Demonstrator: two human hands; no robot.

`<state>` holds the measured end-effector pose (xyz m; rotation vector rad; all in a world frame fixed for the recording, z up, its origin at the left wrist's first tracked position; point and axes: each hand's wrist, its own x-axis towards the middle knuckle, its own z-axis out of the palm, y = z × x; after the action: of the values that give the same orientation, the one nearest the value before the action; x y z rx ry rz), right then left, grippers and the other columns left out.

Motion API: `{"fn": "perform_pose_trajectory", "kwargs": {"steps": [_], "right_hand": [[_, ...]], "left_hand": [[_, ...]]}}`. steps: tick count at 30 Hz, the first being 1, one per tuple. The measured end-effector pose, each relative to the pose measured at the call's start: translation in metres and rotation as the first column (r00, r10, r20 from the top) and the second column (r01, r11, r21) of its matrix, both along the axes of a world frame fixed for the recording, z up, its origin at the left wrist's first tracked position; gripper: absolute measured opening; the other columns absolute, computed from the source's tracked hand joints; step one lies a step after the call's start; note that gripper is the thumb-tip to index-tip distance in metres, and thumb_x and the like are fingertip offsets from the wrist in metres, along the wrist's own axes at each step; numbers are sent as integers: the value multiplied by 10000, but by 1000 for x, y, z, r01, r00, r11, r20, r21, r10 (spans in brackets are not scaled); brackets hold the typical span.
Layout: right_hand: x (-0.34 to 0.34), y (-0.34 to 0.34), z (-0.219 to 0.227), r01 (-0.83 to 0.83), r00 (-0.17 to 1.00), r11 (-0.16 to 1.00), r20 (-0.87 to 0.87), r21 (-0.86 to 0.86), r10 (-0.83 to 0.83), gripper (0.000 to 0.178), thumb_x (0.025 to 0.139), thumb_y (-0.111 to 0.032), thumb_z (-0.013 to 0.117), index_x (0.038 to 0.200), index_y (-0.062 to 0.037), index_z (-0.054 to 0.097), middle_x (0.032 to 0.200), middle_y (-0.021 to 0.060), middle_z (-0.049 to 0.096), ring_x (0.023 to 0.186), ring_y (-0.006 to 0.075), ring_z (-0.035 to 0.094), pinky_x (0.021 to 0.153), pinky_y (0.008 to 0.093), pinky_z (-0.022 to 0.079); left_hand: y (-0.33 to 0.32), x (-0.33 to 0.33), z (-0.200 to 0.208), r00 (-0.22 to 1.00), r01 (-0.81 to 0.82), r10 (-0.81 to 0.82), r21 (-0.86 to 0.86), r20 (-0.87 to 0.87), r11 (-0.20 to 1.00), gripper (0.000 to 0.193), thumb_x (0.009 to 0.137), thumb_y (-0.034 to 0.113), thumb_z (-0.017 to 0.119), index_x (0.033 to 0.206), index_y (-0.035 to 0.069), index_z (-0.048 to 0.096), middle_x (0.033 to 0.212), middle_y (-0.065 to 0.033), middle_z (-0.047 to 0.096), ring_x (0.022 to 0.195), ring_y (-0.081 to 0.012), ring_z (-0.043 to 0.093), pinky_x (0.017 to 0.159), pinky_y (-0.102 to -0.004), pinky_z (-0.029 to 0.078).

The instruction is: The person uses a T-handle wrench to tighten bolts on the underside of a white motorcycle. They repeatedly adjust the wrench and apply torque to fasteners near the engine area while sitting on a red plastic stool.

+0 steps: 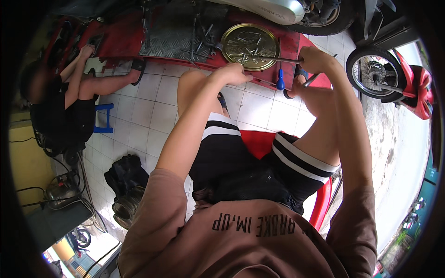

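My right hand [318, 60] is closed around a metal T-handle wrench [285, 60], its long shaft pointing left over the rim of a round gold tray [229, 33]. Small metal parts [252, 48] lie in that tray. At the tray's near left edge is my left hand [232, 74], fingers curled in close to the shaft's far end. Whatever it pinches there is too small and hidden to make out. A blue-handled screwdriver [280, 83] rests at the bench edge, below the shaft and between my hands.
The low red bench [123, 39] carries a ridged metal plate [169, 44] with several wrenches [204, 39]. A motorcycle [278, 10] stands above it; a red motorbike [412, 88] is on the right. At left a co-worker [62, 102] sits near a blue stool [104, 118].
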<state>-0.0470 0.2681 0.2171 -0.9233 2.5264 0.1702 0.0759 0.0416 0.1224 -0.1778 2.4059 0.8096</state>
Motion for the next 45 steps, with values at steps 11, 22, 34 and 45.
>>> {"fn": "perform_pose_trajectory", "kwargs": {"steps": [11, 22, 34, 45], "right_hand": [[-22, -1, 20, 231, 946, 972, 227, 36, -233, 310, 743, -112, 516, 988, 21, 651, 977, 218, 643, 892, 343, 636, 754, 433, 500], [-30, 13, 13, 257, 947, 960, 171, 109, -273, 309, 747, -129, 519, 982, 12, 662, 979, 202, 650, 884, 325, 638, 754, 432, 496], [1, 5, 17, 242, 956, 947, 216, -210, -197, 290, 797, -237, 600, 929, 7, 681, 759, 208, 655, 710, 311, 653, 673, 387, 494], [8, -8, -3, 213, 972, 900, 173, -381, -157, 249, 786, -178, 646, 962, -7, 686, 782, 187, 662, 740, 274, 655, 687, 354, 490]], "left_hand": [[-16, -83, -104, 906, -348, 263, -230, -332, 909, 267, 796, 237, 678, 996, 62, 646, 972, -165, 664, 947, -334, 625, 822, -422, 492], [-9, -92, -112, 900, -393, 309, -269, -307, 879, 274, 780, 154, 636, 1038, 61, 623, 1017, -195, 641, 984, -348, 616, 836, -440, 507], [-52, -88, -115, 555, -727, 794, 319, -247, 608, 120, 803, 156, 684, 875, 67, 721, 848, -83, 693, 749, -174, 672, 664, -273, 543], [-53, -92, -91, 356, -541, 847, 826, 394, -157, 67, 892, 18, 553, 939, -25, 571, 897, -102, 613, 761, -216, 650, 663, -304, 589]]}}
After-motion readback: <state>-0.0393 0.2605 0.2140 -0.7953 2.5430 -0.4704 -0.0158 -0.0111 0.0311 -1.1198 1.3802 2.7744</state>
